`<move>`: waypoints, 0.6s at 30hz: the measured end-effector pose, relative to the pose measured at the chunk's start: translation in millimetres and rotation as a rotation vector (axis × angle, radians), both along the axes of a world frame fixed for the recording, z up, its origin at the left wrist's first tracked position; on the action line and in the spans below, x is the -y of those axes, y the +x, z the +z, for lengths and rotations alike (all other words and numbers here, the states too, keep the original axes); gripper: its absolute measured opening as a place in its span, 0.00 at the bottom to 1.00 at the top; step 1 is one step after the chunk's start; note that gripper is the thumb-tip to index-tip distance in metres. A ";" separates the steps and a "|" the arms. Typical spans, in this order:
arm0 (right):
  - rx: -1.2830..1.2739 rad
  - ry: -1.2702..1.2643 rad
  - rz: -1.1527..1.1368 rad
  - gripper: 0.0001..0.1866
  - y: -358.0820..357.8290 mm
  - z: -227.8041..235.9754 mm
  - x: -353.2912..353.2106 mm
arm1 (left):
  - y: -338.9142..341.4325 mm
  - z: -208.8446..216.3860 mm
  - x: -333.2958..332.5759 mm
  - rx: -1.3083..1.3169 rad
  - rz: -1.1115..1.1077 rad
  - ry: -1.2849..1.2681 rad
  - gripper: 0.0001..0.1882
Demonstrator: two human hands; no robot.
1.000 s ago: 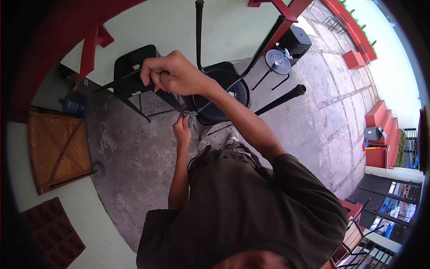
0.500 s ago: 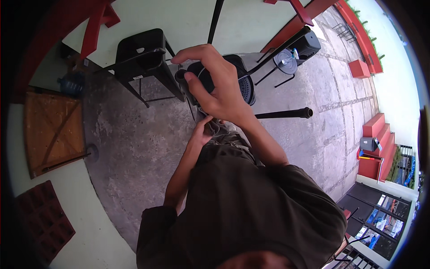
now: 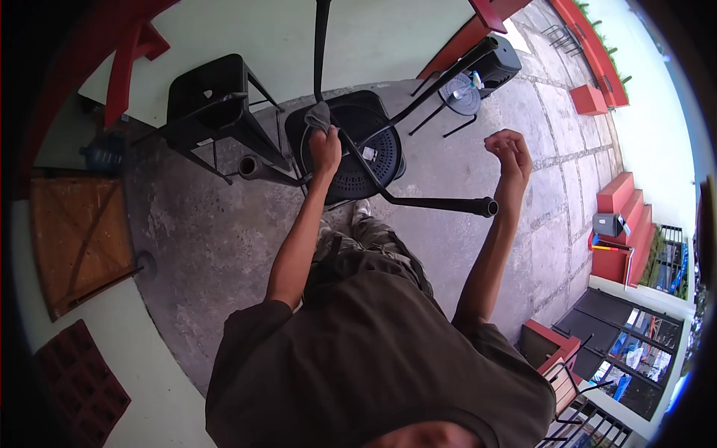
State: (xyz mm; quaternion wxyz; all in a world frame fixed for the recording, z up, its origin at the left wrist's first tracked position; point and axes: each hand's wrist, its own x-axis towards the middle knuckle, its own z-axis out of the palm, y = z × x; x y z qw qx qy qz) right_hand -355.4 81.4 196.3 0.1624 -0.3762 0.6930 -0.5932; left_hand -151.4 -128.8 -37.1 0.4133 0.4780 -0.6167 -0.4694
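My left hand (image 3: 326, 153) is closed on a grey cloth (image 3: 318, 117), which it presses near the frame of an upturned black stool (image 3: 441, 202). The stool's tube legs point up and outward, their ends hollow, and its round perforated seat faces down. Beneath it lies a black square seat (image 3: 297, 123), mostly covered. My right hand (image 3: 511, 160) is raised to the right of the stool, touching nothing. Its fingers are curled inward, and I see nothing in them.
Left of the upturned stool stands a black metal stool (image 3: 205, 93). Farther right, a small round stool (image 3: 458, 94) carries a spray bottle, beside a black box-like object (image 3: 499, 66). A wooden panel (image 3: 78, 243) leans at the left wall, near a water jug (image 3: 101, 155).
My right hand has moved right, away from the stool leg, and its fingers have curled. My left hand has reached forward with the cloth to the stool's frame.
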 end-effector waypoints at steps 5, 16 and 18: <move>-0.326 0.407 0.520 0.15 3.8 -142.4 83.0 | -13.0 -30.3 10.0 0.669 -0.161 -0.568 0.28; -0.948 0.621 0.615 0.36 -8.7 -268.0 128.8 | -6.8 -25.0 -118.5 0.735 -0.525 -0.372 0.40; -0.959 0.630 0.614 0.38 -7.8 -263.4 129.7 | -4.1 -22.9 -154.7 0.670 -0.593 -0.305 0.40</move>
